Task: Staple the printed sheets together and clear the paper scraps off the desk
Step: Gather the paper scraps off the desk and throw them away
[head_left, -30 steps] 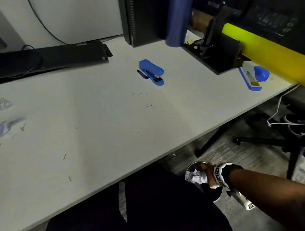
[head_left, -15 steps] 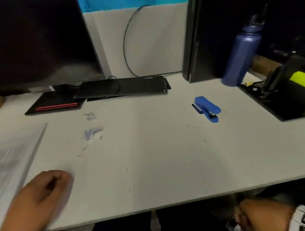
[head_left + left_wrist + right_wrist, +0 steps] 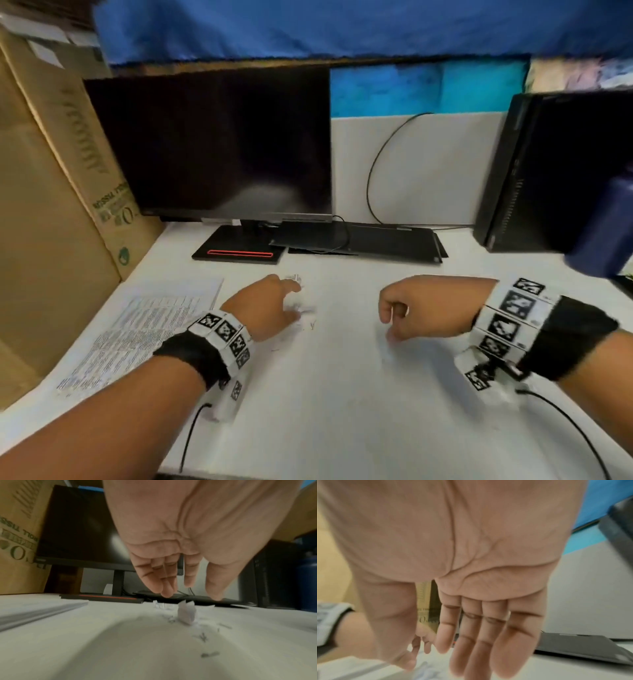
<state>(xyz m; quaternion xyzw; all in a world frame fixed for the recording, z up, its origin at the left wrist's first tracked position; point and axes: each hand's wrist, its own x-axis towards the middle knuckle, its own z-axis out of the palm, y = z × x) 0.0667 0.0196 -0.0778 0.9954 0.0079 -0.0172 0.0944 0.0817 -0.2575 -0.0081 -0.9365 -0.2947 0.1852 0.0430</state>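
Small white paper scraps (image 3: 303,306) (image 3: 186,613) lie mid-desk among loose staples (image 3: 204,638). My left hand (image 3: 291,301) (image 3: 190,596) hovers right over them, fingers straight and pointing down, thumb apart, holding nothing. A stack of printed sheets (image 3: 144,329) (image 3: 34,614) lies flat at the left. My right hand (image 3: 390,325) (image 3: 436,666) floats over the desk a little to the right of the scraps, palm down, fingers relaxed and empty. No stapler is in view.
A dark monitor (image 3: 219,144) on a black stand (image 3: 239,253) and a black keyboard (image 3: 363,240) sit at the back. A cardboard box (image 3: 61,192) walls the left side. A black tower (image 3: 548,171) and a blue bottle (image 3: 606,226) stand at the right.
The view swung from the right desk edge and floor to the desk's left part. My right hand rose from below the desk edge. My left hand moved forward to the scraps.
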